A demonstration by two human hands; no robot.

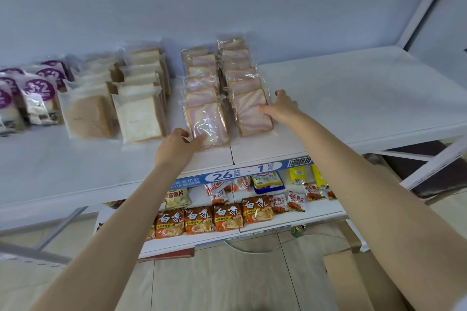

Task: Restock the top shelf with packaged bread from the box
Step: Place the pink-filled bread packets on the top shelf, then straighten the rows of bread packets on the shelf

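L hand pinches lower corner of left front bread pack; R hand grips side of right front bread pack. Both lean back, faces fwd; rows run front-to-back on top shelf.

Pink-swirl bread packs: two rows on top shelf, clear wrap, leaning back, stacked front to back. left front pack sits nearer the shelf edge than right front pack. Cardboard box on floor, lower right.

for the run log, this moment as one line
left hand: grips left front marbled bread pack | right hand: grips right front marbled bread pack
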